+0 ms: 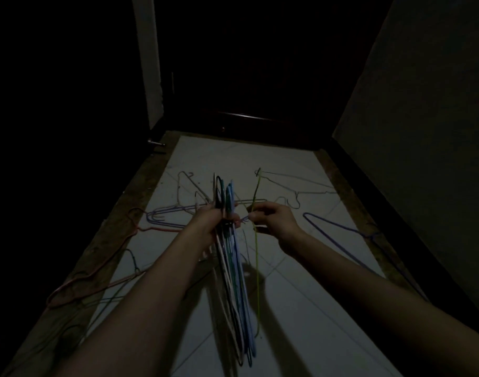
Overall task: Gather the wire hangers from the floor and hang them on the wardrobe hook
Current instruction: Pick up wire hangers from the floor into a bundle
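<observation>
Hanger bundle (234,268) in left hand (214,221) — yellow-green hanger (257,262) in right hand (273,219).

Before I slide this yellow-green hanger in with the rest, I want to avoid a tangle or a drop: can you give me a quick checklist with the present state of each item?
1. Left hand grips the bundle of hangers: ok, fingers are wrapped around it.
2. Right hand pinches the yellow-green hanger: ok.
3. Yellow-green hanger hangs apart from the bundle, to its right: ok along most of its length; cannot tell near the hands.
4. Hooks in the bundle all face one way: cannot tell, too dark.
5. Floor gathered: not ok; the purple hanger at right, the pink hanger at left and others remain.
6. Wardrobe hook located: cannot tell, not visible.
</observation>
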Demonstrator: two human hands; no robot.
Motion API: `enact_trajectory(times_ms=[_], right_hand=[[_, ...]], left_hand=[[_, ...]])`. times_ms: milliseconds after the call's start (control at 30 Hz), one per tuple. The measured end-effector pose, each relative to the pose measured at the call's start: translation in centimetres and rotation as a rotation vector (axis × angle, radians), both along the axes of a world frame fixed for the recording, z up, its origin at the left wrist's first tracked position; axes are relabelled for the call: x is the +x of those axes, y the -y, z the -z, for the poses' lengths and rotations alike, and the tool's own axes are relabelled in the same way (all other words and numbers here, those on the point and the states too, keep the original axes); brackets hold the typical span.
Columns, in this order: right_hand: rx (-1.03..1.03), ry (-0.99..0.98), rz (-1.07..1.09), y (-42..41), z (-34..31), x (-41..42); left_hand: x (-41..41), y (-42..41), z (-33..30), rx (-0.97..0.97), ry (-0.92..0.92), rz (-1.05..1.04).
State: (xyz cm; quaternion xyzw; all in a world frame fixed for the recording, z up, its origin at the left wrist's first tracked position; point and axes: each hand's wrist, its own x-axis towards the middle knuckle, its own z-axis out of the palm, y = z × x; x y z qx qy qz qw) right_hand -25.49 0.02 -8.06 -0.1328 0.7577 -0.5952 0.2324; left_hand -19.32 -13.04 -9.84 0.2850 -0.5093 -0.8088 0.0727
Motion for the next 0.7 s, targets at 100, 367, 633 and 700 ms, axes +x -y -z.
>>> enact_trajectory(times_ms=[100, 367, 633, 700], right_hand=[[0.044, -0.011, 0.003, 1.8, 0.1, 0.0], [0.114, -0.099, -0.037, 5.1, 0.5, -0.3], [0.001, 0.044, 0.012, 5.2, 3.9, 1.2], [-0.035, 0.094, -0.048, 4.8, 4.0, 1.5]], left_hand=[[0.3, 0.5, -0.2, 0.049, -0.027, 0.010], [0.3, 1.7, 0.5, -0.009, 0.000, -0.083], [0.9, 2.1, 2.6, -0.029, 0.030, -0.081], [1.1, 2.0, 3.0, -0.026, 0.023, -0.101]])
